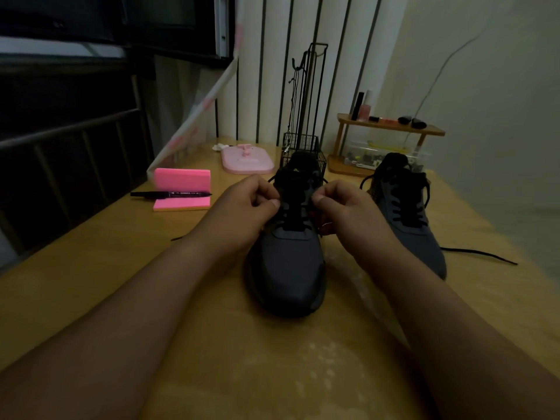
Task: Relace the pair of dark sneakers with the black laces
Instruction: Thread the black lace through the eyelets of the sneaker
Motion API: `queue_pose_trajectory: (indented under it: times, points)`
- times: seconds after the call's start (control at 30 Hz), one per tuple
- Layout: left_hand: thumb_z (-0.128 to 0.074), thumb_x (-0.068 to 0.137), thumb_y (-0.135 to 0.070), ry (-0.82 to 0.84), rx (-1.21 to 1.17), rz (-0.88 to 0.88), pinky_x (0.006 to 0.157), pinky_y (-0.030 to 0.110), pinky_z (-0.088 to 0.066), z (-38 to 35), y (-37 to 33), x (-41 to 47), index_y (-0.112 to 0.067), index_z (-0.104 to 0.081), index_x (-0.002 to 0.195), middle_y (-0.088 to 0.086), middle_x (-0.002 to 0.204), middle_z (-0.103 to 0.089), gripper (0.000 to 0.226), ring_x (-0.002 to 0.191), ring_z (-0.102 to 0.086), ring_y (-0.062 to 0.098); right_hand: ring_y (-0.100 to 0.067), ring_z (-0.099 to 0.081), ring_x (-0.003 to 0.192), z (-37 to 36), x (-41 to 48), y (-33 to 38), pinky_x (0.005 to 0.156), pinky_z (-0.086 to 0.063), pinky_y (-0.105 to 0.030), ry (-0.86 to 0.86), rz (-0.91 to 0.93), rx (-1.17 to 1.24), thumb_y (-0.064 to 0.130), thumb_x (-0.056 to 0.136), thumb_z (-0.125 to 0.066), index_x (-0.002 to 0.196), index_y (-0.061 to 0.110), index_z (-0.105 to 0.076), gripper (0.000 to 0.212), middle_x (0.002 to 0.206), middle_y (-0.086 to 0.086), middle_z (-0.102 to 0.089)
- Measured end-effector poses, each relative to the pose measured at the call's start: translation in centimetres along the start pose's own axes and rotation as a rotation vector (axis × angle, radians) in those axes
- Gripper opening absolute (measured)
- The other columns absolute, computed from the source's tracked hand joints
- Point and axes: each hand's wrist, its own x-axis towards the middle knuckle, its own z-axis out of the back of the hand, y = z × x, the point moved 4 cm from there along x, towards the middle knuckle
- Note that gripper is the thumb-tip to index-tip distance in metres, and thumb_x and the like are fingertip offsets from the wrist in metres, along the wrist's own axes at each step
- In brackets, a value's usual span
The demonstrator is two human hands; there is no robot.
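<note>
- Marker (171,194), far left, lying across a pink note pad (181,205): the barrel carries pale print, too small to read.
- Lace tip (179,237): it shows on the surface (121,256) just beside the left forearm. Risk: the forearm pins the strand, so a pull at the eyelets does not take up slack.
- Left hand (242,207): fingers curled, thumb pressed to the forefinger, pinching the black lace (292,223) at the left upper eyelets.
- Centre sneaker (288,268): it stands on the surface, toe toward the person, laced over the lower rows. A small yellowish mark on the tongue is not legible. Risk: in this dim light, black lace on dark fabric hides a skipped eyelet or a twisted strand.
- Right hand (348,213): fingers curled, pinching the same lace on the right side. Risk: unequal pull leaves uneven ends.
- Second sneaker (406,213): it stands to the right, already laced; no brand is readable.
- Trailing end (478,254): it runs right across the surface. Risk: the right forearm snags it and drags that sneaker.
</note>
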Motion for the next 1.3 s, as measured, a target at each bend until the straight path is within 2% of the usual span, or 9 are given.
queue_pose_trajectory:
  times: [0.17, 0.27, 0.33, 0.53, 0.67, 0.77, 0.87, 1.13, 1.3]
  points:
    - [-0.067, 0.101, -0.036, 0.107, 0.178, 0.059, 0.069, 0.040, -0.064, 0.3, -1.6, 1.8, -0.016, -0.064, 0.096, 0.008, 0.086, -0.073, 0.020, 0.076, -0.074, 0.022, -0.021, -0.073, 0.072, 0.2, 0.9, 2.0, 0.060, -0.060, -0.029, 0.025, -0.007, -0.291, 0.043, 0.098, -0.068, 0.097, 0.009, -0.066, 0.034, 0.083, -0.008, -0.074]
    - [-0.066, 0.102, -0.036, 0.187, 0.266, 0.071, 0.062, 0.036, -0.064, 0.5, -2.5, 2.8, -0.015, -0.062, 0.094, 0.007, 0.080, -0.073, 0.022, 0.066, -0.074, 0.019, -0.022, -0.074, 0.069, 0.2, 1.3, 3.4, 0.069, -0.065, -0.046, 0.045, 0.026, -0.480, 0.044, 0.099, -0.068, 0.087, 0.010, -0.069, 0.036, 0.076, -0.008, -0.075]
    - [-0.064, 0.103, -0.034, 0.211, 0.358, 0.012, 0.064, 0.042, -0.065, 0.4, -2.9, 3.1, -0.014, -0.062, 0.093, 0.007, 0.080, -0.072, 0.022, 0.067, -0.073, 0.021, -0.022, -0.073, 0.068, 0.1, 1.4, 3.7, 0.071, -0.064, -0.050, 0.040, 0.039, -0.549, 0.041, 0.100, -0.067, 0.084, 0.011, -0.070, 0.034, 0.075, -0.008, -0.074]
    - [-0.065, 0.101, -0.031, 0.079, 0.514, -0.193, 0.070, 0.039, -0.052, -0.4, -3.0, 2.4, -0.019, -0.062, 0.089, -0.003, 0.081, -0.063, 0.017, 0.076, -0.061, 0.016, -0.021, -0.063, 0.078, -0.8, 0.8, 4.1, 0.071, -0.057, -0.040, -0.115, 0.239, -0.814, 0.038, 0.099, -0.065, 0.081, 0.021, -0.063, 0.024, 0.082, 0.001, -0.065]
    - [-0.069, 0.099, -0.031, 0.038, 0.413, -0.188, 0.068, 0.036, -0.053, -0.2, -2.3, 2.2, -0.021, -0.066, 0.092, -0.006, 0.082, -0.066, 0.013, 0.075, -0.062, 0.010, -0.018, -0.063, 0.075, -0.3, 1.5, 2.7, 0.067, -0.052, -0.038, -0.058, 0.200, -0.538, 0.031, 0.099, -0.066, 0.082, 0.019, -0.064, 0.021, 0.078, 0.001, -0.064]
    - [-0.067, 0.101, -0.030, 0.071, 0.303, -0.170, 0.072, 0.039, -0.058, 0.0, -2.0, 2.3, -0.022, -0.069, 0.095, -0.006, 0.084, -0.068, 0.010, 0.077, -0.065, 0.010, -0.017, -0.066, 0.076, -0.1, 1.7, 1.5, 0.074, -0.055, -0.039, 0.024, 0.076, -0.162, 0.025, 0.101, -0.066, 0.089, 0.015, -0.069, 0.016, 0.083, -0.003, -0.070]
    - [-0.065, 0.102, -0.032, 0.102, 0.237, -0.141, 0.075, 0.042, -0.061, 0.1, -1.7, 2.4, -0.024, -0.068, 0.096, -0.005, 0.086, -0.068, 0.010, 0.078, -0.066, 0.010, -0.024, -0.065, 0.080, 0.1, 1.9, 1.0, 0.080, -0.056, -0.043, 0.065, 0.033, -0.022, 0.019, 0.102, -0.065, 0.094, 0.008, -0.069, 0.014, 0.087, -0.011, -0.069]
    - [-0.069, 0.095, -0.038, 0.059, 0.482, -0.065, 0.067, 0.039, -0.055, -0.2, -3.1, 2.7, -0.013, -0.068, 0.082, 0.003, 0.074, -0.068, 0.028, 0.067, -0.064, 0.015, -0.029, -0.065, 0.083, 0.0, 1.7, 0.7, 0.088, -0.056, -0.060, 0.063, 0.030, 0.002, 0.018, 0.101, -0.065, 0.101, -0.003, -0.067, 0.021, 0.089, -0.015, -0.068]
    - [-0.065, 0.092, -0.031, -0.010, 0.610, -0.090, 0.067, 0.039, -0.053, -0.2, -3.9, 2.2, -0.011, -0.069, 0.081, 0.008, 0.074, -0.066, 0.024, 0.071, -0.062, 0.022, -0.019, -0.065, 0.074, -0.1, 1.6, 0.5, 0.077, -0.059, -0.051, 0.003, 0.090, -0.087, 0.021, 0.101, -0.065, 0.093, 0.005, -0.069, 0.019, 0.080, -0.006, -0.069]
